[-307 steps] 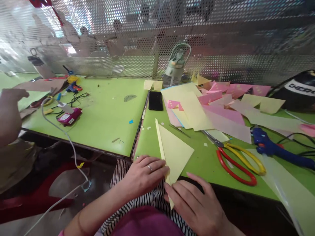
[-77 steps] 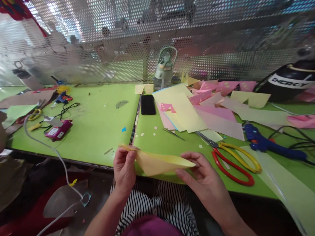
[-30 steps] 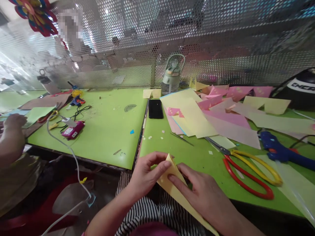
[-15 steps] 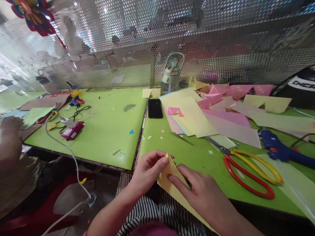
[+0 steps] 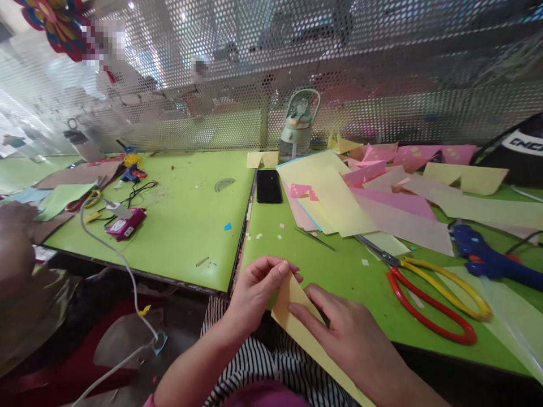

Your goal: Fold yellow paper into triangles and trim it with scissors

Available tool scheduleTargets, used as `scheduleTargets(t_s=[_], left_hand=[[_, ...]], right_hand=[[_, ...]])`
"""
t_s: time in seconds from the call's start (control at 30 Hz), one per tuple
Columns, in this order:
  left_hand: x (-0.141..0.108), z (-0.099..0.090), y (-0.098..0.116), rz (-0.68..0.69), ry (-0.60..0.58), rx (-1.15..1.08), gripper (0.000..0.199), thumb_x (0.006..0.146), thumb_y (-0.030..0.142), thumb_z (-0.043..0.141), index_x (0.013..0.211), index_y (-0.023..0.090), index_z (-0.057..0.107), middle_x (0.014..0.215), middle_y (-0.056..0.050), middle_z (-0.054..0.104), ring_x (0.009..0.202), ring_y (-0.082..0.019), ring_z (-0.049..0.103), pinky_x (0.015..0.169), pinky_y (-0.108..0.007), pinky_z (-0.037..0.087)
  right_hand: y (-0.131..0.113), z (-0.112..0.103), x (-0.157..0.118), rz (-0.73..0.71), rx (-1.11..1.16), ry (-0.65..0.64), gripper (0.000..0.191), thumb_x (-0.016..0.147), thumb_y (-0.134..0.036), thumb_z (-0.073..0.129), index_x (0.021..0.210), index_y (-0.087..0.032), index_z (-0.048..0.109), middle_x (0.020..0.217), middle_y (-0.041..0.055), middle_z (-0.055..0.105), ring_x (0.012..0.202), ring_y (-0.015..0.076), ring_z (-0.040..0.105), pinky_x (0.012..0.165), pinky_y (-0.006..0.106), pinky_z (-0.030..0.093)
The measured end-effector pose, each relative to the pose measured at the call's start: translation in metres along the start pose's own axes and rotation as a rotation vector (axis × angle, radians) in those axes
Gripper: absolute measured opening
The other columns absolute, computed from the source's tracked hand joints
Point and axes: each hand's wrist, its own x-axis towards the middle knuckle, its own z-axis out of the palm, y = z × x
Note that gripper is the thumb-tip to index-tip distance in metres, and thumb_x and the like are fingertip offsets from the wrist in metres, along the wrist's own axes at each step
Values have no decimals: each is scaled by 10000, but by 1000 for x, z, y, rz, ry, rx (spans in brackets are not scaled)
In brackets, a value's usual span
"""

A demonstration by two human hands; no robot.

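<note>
A long folded strip of yellow paper (image 5: 307, 333) slants across my lap at the front edge of the green table. My left hand (image 5: 263, 288) pinches its upper tip between thumb and fingers. Lower along the strip, my right hand (image 5: 339, 316) grips it, thumb on top and fingers partly hidden behind. Scissors (image 5: 396, 263) with one red and one yellow handle lie open to the right of my hands. Thin tweezers (image 5: 314, 238) rest on the table beyond the strip.
A black phone (image 5: 268, 186), a bottle (image 5: 296, 133) and a pile of yellow and pink papers (image 5: 343, 198) lie ahead. A blue glue gun (image 5: 487, 251) is at right. At far left, another person's hand (image 5: 17, 226) is near a pink power socket (image 5: 126, 223).
The paper's tip has been pressed flatter, and my left thumb now sits closer to its top. My right hand has barely moved. The view has shifted slightly.
</note>
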Motion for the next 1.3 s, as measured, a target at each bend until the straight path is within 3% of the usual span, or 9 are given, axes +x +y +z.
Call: scheduleTargets(t_s=[0.3,0.4,0.63,0.77,0.83,0.97,1.07,1.3], left_hand=[[5,-3,-4,119,77,-2,247,823,419,714,850,174,696,742,6,715,634,-62,607,615,-146,475],[5,-2,-5,137,125,-44,257,818,434,715,841,180,686,732,12,710,627,-62,609,598,-143,470],[5,3,-1,90,163,-116,296,753,453,766,798,176,674,708,7,709,610,-74,617,583,-157,474],[6,0,-2,81,145,-115,283,783,459,738,822,185,679,723,-1,716,620,-77,614,602,-165,473],[6,-3,-2,72,101,-72,317,788,488,722,879,186,693,765,-17,722,657,-92,621,629,-184,480],[5,-8,-1,-23,-20,51,395,647,451,841,863,147,712,771,-38,709,693,-121,619,643,-210,470],[5,-8,-3,-85,6,44,366,616,427,861,769,132,709,717,-24,686,609,-93,573,596,-204,434],[7,-8,-8,-129,35,-2,370,596,427,868,748,134,702,720,-20,685,587,-87,564,588,-211,421]], right_hand=[[-1,-10,2,11,126,-38,336,966,-476,403,785,-249,573,642,-23,678,572,147,644,481,242,402],[4,-8,-1,-36,70,16,376,971,-455,404,693,-243,544,578,-27,642,505,133,604,446,241,365],[4,-9,1,-31,-6,29,350,933,-391,497,620,-237,474,534,-52,598,420,106,523,423,236,321],[3,-9,5,-6,33,1,347,926,-392,499,616,-237,477,511,-61,572,401,102,500,426,236,316],[3,-9,6,13,61,-19,349,922,-401,497,615,-237,481,502,-63,562,406,103,506,428,235,318],[3,-12,5,61,68,-21,343,915,-408,496,617,-238,486,500,-63,554,423,109,519,435,235,325],[2,-15,5,64,41,-7,359,905,-411,504,595,-236,457,492,-63,542,421,109,505,441,238,325],[1,-14,6,63,9,-1,333,890,-399,523,604,-237,473,506,-63,554,431,111,511,453,238,326]])
